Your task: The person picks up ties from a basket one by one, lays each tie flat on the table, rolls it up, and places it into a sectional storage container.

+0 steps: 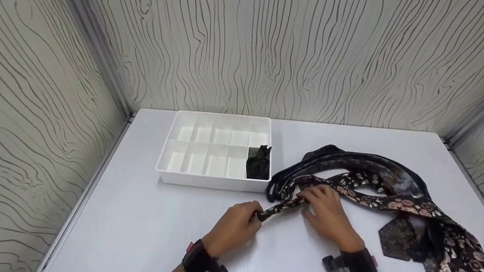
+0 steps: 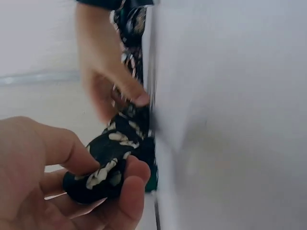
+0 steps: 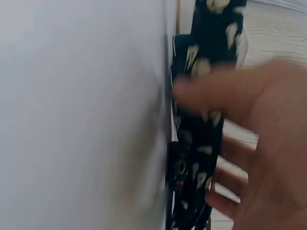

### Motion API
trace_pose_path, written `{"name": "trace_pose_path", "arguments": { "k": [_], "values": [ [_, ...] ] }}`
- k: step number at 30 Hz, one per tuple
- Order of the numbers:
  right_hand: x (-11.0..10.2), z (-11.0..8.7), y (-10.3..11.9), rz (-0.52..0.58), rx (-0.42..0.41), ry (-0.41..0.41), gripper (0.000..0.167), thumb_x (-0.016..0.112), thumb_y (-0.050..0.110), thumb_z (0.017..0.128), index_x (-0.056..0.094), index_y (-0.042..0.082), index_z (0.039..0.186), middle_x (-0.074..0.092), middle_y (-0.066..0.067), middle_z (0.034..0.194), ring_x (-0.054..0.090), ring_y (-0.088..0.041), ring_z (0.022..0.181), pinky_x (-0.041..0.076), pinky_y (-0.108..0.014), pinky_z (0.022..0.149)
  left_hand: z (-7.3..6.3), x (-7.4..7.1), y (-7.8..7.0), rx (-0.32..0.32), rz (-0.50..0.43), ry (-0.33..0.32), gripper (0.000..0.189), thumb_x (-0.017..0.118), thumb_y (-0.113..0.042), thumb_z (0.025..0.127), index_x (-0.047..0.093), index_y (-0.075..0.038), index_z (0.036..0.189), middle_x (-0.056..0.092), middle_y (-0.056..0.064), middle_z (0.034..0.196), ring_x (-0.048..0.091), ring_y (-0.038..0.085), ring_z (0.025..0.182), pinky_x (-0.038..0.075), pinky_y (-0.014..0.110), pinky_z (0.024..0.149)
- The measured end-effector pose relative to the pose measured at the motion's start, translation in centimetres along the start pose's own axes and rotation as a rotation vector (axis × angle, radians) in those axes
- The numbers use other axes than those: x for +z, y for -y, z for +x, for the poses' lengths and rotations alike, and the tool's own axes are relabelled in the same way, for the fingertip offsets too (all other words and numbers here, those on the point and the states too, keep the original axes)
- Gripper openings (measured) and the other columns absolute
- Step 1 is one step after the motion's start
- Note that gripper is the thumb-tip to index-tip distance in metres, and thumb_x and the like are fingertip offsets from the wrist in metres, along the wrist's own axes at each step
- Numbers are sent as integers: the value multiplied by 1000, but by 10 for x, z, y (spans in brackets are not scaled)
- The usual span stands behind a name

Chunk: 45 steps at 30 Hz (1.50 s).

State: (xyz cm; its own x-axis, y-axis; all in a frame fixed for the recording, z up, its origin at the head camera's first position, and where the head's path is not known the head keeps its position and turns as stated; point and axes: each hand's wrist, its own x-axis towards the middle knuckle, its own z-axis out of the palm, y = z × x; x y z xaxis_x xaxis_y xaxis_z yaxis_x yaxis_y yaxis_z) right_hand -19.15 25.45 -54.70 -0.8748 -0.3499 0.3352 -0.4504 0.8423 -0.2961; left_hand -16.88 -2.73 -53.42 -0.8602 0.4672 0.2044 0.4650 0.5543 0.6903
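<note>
A dark necktie with a floral print [image 1: 281, 208] stretches between both hands above the table. My left hand [image 1: 235, 225] pinches its end, which looks rolled or folded over between thumb and fingers in the left wrist view [image 2: 103, 170]. Farther along the same necktie, my right hand [image 1: 325, 213] holds it, thumb on one side and fingers on the other, blurred in the right wrist view. From there the floral cloth [image 1: 413, 205] runs right and hangs toward the table's near right corner.
Behind the hands stands a white divided box [image 1: 213, 182]; a rolled black necktie [image 1: 258, 166] sits in its front right compartment. More dark neckties [image 1: 381, 163] lie curved right of the box, with a pointed tie end [image 1: 397, 237] below them. Wood-patterned panels [image 1: 250, 48] enclose the table.
</note>
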Motion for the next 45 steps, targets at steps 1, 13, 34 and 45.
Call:
{"name": "trace_pose_path", "arguments": {
  "k": [1, 13, 34, 45],
  "values": [
    [-1, 0, -4, -18, 18, -13, 39, 84, 7, 84, 75, 11, 121, 72, -11, 125, 56, -39, 120, 42, -60, 102, -1, -4, 3, -24, -35, 3, 15, 64, -1, 93, 72, -9, 102, 69, -3, 88, 56, 3, 75, 49, 19, 67],
    [-19, -10, -58, -73, 201, 52, 41, 74, 4, 91, 69, 3, 132, 61, -25, 136, 48, -50, 131, 37, -69, 109, -13, -48, 35, -179, -165, -96, 18, 65, -5, 92, 75, -11, 104, 70, 0, 90, 56, 8, 75, 49, 23, 67],
    [-52, -22, -102, -88, 232, -11, 47, 74, -10, 76, 71, -2, 122, 67, -31, 127, 56, -53, 120, 45, -73, 101, -25, -116, 65, -373, -295, -466, 19, 64, -1, 94, 74, -6, 109, 70, 12, 102, 65, 19, 77, 53, 25, 65],
    [-61, -31, -111, -124, 260, -19, 50, 78, -6, 79, 70, -3, 127, 68, -32, 127, 55, -53, 120, 45, -74, 98, -43, -136, 86, -405, -234, -587, 16, 64, 4, 94, 75, -5, 101, 63, 10, 113, 62, 17, 99, 54, 22, 86]
  ]
}}
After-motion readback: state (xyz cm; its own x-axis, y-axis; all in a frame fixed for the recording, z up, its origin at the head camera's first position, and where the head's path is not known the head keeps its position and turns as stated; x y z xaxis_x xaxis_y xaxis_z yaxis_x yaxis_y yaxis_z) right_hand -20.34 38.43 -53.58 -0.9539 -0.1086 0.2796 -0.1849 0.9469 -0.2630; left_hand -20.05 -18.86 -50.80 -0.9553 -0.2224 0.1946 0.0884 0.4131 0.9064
